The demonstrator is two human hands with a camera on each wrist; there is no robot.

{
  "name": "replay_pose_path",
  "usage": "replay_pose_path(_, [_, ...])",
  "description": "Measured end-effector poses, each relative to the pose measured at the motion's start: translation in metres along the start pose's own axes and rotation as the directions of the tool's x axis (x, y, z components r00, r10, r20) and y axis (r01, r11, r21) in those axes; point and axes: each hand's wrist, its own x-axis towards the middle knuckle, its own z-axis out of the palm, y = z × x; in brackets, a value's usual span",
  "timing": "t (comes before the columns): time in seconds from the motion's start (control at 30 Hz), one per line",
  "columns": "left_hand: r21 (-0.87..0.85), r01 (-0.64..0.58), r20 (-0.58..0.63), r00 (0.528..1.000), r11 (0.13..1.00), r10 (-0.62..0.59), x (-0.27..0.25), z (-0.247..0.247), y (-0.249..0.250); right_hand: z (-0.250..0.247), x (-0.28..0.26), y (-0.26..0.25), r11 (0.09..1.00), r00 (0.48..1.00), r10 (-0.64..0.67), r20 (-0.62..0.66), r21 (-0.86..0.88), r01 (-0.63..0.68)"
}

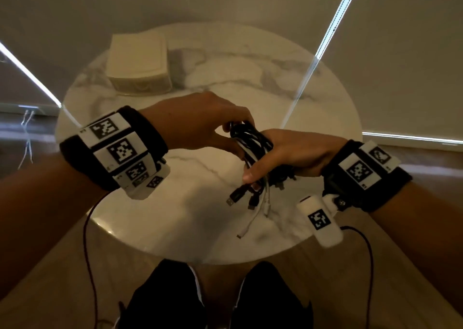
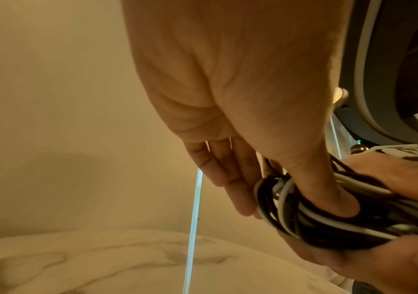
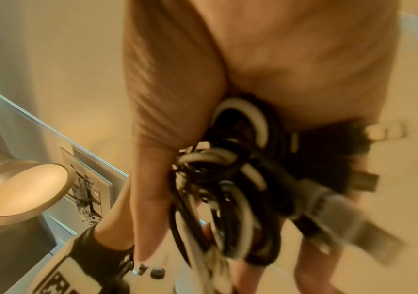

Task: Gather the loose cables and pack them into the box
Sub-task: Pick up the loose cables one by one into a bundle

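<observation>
A bundle of black and white cables point(image 1: 253, 148) hangs above the middle of the round marble table point(image 1: 250, 78). My right hand point(image 1: 265, 161) grips the bundle around its middle, and the plug ends point(image 1: 246, 201) dangle below it toward the tabletop. My left hand point(image 1: 234, 134) holds the looped top end. In the left wrist view the thumb point(image 2: 328, 195) presses into the cable loops point(image 2: 291, 214), with the fingers behind them. The right wrist view is blurred and shows the cables point(image 3: 228, 179) and USB plugs point(image 3: 341, 214) in my right hand point(image 3: 177, 139). A cream box point(image 1: 139, 63) with its lid closed stands at the table's back left.
My black shoes point(image 1: 220, 298) stand just below the table's near edge. Thin dark leads point(image 1: 87, 228) hang from both wrist cameras. Pale blinds with bright light strips point(image 1: 333, 20) surround the table. A round lamp point(image 3: 24, 191) shows in the right wrist view.
</observation>
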Motion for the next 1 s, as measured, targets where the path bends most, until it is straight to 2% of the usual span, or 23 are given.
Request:
replay_pose_path(0.13, [-0.067, 0.013, -0.014, 1.0, 0.998, -0.014, -0.005, -0.031, -0.009, 0.006, -0.005, -0.029, 0.982, 0.995, -0.071, -0.065, 0.172, 0.081])
replay_pose_path(0.27, [-0.072, -0.027, -0.073, 0.997, 0.997, 0.022, -0.01, -0.064, -0.018, 0.008, -0.006, -0.062, 0.927, 0.99, -0.088, -0.11, 0.355, 0.122])
replay_pose_path(0.37, [-0.055, -0.061, -0.098, 0.994, 0.997, 0.056, -0.018, -0.082, -0.028, 0.01, -0.005, -0.078, 0.882, 0.994, -0.066, -0.082, 0.461, 0.096])
replay_pose_path(0.47, [-0.07, -0.082, -0.09, 0.993, 0.994, 0.076, -0.029, -0.092, -0.032, 0.016, -0.001, -0.096, 0.9, 0.998, -0.009, -0.066, 0.435, 0.037])
replay_pose_path(0.53, [-0.093, -0.047, -0.078, 0.996, 0.995, 0.04, -0.035, -0.097, -0.037, 0.017, 0.004, -0.111, 0.937, 0.992, 0.049, -0.117, 0.35, -0.005])
replay_pose_path(0.63, [-0.095, 0.036, -0.004, 0.999, 0.995, -0.037, -0.044, -0.101, -0.045, 0.022, 0.016, -0.131, 0.995, 0.96, 0.1, -0.261, 0.012, -0.1])
replay_pose_path(0.73, [-0.007, 0.084, 0.1, 0.992, 0.996, -0.083, -0.052, -0.099, -0.051, 0.032, 0.028, -0.143, 0.906, 0.944, 0.056, -0.324, -0.38, -0.184])
replay_pose_path(0.83, [0.007, 0.172, 0.21, 0.963, 0.985, -0.169, -0.055, -0.097, -0.051, 0.043, 0.038, -0.146, 0.849, 0.943, 0.007, -0.332, -0.496, -0.181])
replay_pose_path(1.0, [0.018, 0.248, 0.36, 0.902, 0.969, -0.238, -0.058, -0.096, -0.049, 0.056, 0.041, -0.154, 0.71, 0.948, 0.011, -0.317, -0.666, -0.231])
